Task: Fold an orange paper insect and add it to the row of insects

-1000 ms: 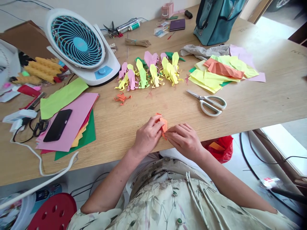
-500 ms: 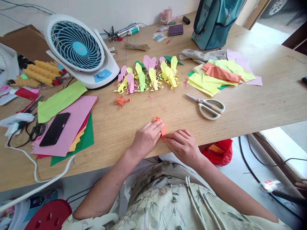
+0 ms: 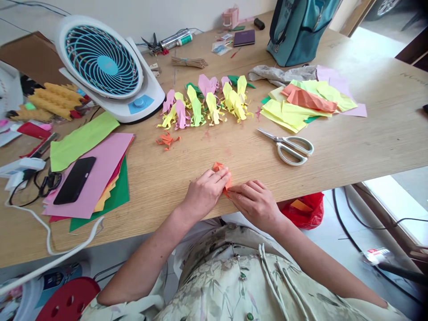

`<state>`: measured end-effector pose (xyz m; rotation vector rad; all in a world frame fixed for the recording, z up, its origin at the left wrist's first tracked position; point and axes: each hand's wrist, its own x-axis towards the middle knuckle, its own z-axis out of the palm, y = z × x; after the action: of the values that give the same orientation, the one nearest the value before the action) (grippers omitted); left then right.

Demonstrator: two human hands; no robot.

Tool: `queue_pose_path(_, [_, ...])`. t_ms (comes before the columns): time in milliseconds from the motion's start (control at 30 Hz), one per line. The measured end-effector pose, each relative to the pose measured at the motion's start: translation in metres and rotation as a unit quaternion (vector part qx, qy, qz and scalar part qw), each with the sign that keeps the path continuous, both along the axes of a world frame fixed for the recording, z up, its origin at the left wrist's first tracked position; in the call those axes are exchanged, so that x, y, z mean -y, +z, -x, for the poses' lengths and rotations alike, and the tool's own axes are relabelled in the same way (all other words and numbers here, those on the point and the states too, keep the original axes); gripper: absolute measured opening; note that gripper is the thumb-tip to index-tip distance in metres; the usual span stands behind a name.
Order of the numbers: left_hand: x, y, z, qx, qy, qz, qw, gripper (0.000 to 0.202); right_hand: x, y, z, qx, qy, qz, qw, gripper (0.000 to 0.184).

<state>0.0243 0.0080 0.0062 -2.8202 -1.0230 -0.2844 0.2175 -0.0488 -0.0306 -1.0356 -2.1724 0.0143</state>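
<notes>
A small folded piece of orange paper (image 3: 218,166) lies near the table's front edge, partly covered by my fingers. My left hand (image 3: 206,188) presses it against the tabletop with its fingers together. At its lower end, my right hand (image 3: 252,199) pinches the paper between thumb and fingertips. Beyond my hands, to the left, sits a finished-looking orange folded paper figure (image 3: 167,140). Behind it stand several folded paper figures (image 3: 197,111) in yellow, green and pink. Scissors (image 3: 291,149) with white handles rest to the right, blades pointing left.
Loose coloured sheets (image 3: 290,114) are heaped at the right. On the left are a fan (image 3: 109,65), a stack of coloured paper (image 3: 112,154) and a black phone (image 3: 75,179). A teal bag (image 3: 294,35) stands at the back. Below the edge hangs a red plastic bag (image 3: 312,214).
My left fingers have shifted slightly, and more of the orange paper's far end shows. My right hand keeps its pinch. The view has moved very slightly.
</notes>
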Motion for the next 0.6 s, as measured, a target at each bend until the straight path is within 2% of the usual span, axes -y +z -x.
queue_pose_path(400, [0.012,0.004,-0.001,-0.080,0.017,-0.030,0.996,0.044,0.000,0.005,0.001,0.024,0.014,-0.004,1.000,0.015])
queue_pose_path(600, [0.016,0.009,-0.004,-0.119,0.031,0.006,0.992,0.054,0.001,0.008,0.000,0.039,0.028,0.010,0.999,0.019])
